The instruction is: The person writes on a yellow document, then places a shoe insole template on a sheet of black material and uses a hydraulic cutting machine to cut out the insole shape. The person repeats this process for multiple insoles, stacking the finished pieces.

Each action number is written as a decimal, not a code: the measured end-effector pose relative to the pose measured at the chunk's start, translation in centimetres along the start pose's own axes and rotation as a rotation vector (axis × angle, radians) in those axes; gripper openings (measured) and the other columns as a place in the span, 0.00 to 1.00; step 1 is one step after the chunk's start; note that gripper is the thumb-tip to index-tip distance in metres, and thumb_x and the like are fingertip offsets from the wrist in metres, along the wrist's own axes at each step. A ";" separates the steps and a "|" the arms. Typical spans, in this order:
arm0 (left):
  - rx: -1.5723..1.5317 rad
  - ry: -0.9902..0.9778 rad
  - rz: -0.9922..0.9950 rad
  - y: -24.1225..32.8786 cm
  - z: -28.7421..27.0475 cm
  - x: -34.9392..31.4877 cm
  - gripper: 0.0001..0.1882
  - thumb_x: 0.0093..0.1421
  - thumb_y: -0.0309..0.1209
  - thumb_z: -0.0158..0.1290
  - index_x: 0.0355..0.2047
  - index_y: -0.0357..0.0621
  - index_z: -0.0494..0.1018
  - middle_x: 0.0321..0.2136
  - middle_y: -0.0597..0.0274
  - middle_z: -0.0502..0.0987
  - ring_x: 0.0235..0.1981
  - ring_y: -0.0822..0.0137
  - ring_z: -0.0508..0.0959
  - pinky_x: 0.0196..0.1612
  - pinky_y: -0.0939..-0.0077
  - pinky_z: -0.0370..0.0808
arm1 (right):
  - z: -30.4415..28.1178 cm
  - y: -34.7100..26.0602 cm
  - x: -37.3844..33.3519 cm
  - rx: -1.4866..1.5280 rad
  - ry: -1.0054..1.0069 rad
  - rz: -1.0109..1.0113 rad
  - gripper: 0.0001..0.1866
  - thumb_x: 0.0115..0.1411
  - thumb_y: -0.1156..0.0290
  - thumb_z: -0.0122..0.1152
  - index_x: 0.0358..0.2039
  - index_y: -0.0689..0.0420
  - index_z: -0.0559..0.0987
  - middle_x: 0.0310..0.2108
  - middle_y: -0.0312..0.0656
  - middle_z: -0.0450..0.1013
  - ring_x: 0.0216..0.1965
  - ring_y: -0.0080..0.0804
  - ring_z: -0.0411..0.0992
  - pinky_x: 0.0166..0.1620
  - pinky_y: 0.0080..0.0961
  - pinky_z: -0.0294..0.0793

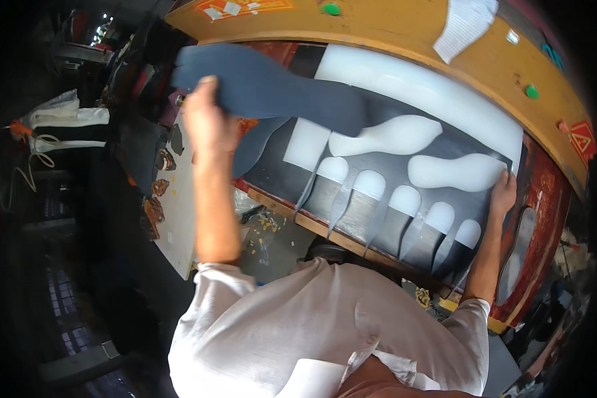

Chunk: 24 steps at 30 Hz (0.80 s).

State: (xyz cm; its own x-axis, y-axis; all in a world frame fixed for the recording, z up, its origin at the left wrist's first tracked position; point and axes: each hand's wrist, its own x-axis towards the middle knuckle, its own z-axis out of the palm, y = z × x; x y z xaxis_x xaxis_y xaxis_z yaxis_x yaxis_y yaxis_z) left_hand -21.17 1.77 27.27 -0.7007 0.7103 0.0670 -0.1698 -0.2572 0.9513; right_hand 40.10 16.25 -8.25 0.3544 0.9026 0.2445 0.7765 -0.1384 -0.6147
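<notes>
My left hand [209, 118] is raised at the far left of the work table, closed on the edge of a dark blue-grey, sole-shaped piece [278, 89], slightly blurred. That piece spans over the left part of a dark sheet [378, 169] with sole-shaped cut-outs. White shows through the openings, such as a sole-shaped cut-out [395, 134] in the middle and another cut-out [454, 172] near the right end. At the sheet's right corner my right hand [504, 194] grips its edge, the fingers partly hidden. Narrow dark strips [341, 199] between the front cut-outs hang over the table's near edge.
A white board [424, 83] lies under the sheet. Behind it runs a yellow machine beam [378, 30] with green buttons and a white ribbed piece [466, 30] on it. Another sole-shaped piece [524, 242] lies at right. A pale side table [182, 212] stands at left.
</notes>
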 end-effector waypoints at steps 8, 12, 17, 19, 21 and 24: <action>0.802 -0.189 0.274 5.9 -15.4 7.5 0.20 0.75 0.40 0.56 0.51 0.29 0.77 0.42 0.62 0.83 0.41 0.74 0.79 0.48 0.75 0.78 | -3.2 -4.2 3.2 -0.484 0.050 -0.142 0.29 0.68 0.57 0.63 0.64 0.61 0.78 0.59 0.64 0.76 0.61 0.61 0.74 0.64 0.45 0.72; 0.710 -0.569 0.534 2.3 -17.4 13.5 0.16 0.73 0.34 0.57 0.54 0.37 0.79 0.49 0.58 0.82 0.52 0.62 0.80 0.58 0.70 0.75 | -2.1 -13.6 0.7 0.026 -0.198 -0.186 0.25 0.69 0.62 0.66 0.62 0.61 0.80 0.57 0.56 0.78 0.59 0.47 0.77 0.63 0.38 0.75; 0.895 -0.877 0.622 -3.9 -26.1 14.4 0.36 0.45 0.10 0.46 0.53 0.49 0.84 0.60 0.53 0.77 0.66 0.51 0.73 0.72 0.58 0.67 | -0.6 -21.3 -9.5 0.073 -0.445 -0.251 0.17 0.71 0.64 0.66 0.55 0.61 0.84 0.52 0.48 0.81 0.52 0.35 0.80 0.53 0.30 0.79; 1.014 -1.035 0.410 -7.8 -31.4 11.5 0.35 0.51 0.11 0.47 0.57 0.51 0.82 0.66 0.49 0.72 0.70 0.46 0.68 0.75 0.54 0.63 | -0.4 -22.4 -13.1 0.104 -0.509 -0.198 0.16 0.70 0.64 0.67 0.52 0.61 0.85 0.50 0.46 0.82 0.49 0.34 0.80 0.52 0.30 0.80; 1.343 -1.240 0.069 -9.8 -36.8 9.6 0.32 0.59 0.14 0.49 0.61 0.55 0.81 0.72 0.43 0.65 0.73 0.40 0.64 0.75 0.53 0.63 | -0.6 -23.4 -15.6 0.018 -0.544 -0.126 0.16 0.69 0.65 0.67 0.51 0.62 0.86 0.48 0.47 0.83 0.48 0.34 0.81 0.52 0.31 0.80; 1.228 -0.789 -0.137 -11.6 -38.8 10.3 0.25 0.66 0.30 0.57 0.62 0.38 0.77 0.69 0.38 0.68 0.72 0.41 0.65 0.75 0.57 0.62 | 0.1 -26.9 -17.9 0.013 -0.543 -0.115 0.14 0.69 0.68 0.65 0.49 0.63 0.86 0.47 0.50 0.83 0.47 0.38 0.82 0.52 0.33 0.79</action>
State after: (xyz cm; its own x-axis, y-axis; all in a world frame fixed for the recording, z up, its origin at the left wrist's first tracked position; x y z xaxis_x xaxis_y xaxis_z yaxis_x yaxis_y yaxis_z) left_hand -53.30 -13.31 5.21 -0.1065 0.9531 -0.2833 0.7644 0.2607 0.5897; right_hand 12.83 3.89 3.87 -0.0545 0.9926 -0.1089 0.7864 -0.0245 -0.6173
